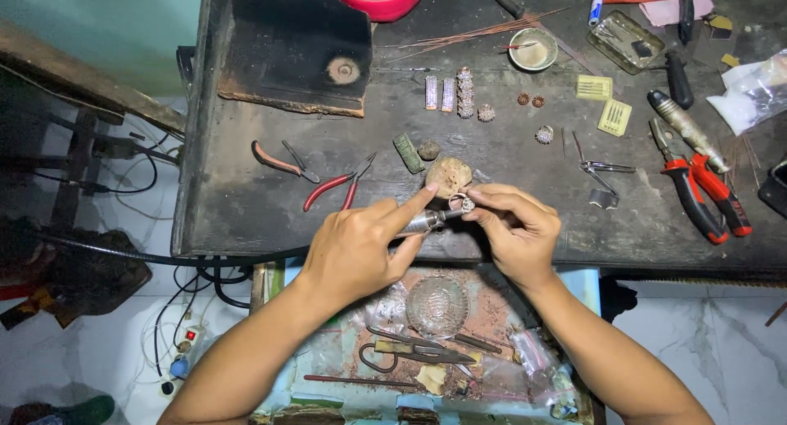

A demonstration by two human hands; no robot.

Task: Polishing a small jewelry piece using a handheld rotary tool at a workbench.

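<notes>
Nearest the camera, below the bench edge, a pull-out tray point(328, 376) carried scissors point(410, 353), a clear ribbed glass dish point(437, 305) and small plastic bags point(537, 363), probably set there to catch filings and dropped bits.

Above it, the two forearms met over the front edge of the dark workbench point(246, 212). The left hand point(357, 249) gripped a slim metal hand tool point(426, 221), forefinger stretched along its top, seemingly to steady the tip. The tool's long axis ran nearly level, left to right, rising slightly, its working end pointing at the right hand. The right hand point(516, 228) pinched a small ring-like jewelled piece point(463, 202) between thumb and fingertips, holding it up against the tool's tip. Whether tip and piece actually touched, I could not tell.

Just behind the piece sat a round brownish lump point(449, 176), perhaps a rest pad. Left of it lay two pairs of red-handled pliers point(328, 186). Further back, little studded ornaments point(465, 92) stood in a row, sorted within reach. To the right: tweezers point(602, 172), larger red-handled pliers point(705, 197), and a small white bowl point(533, 50). A charred block point(295, 52) occupied the far left corner, away from the hands.
</notes>
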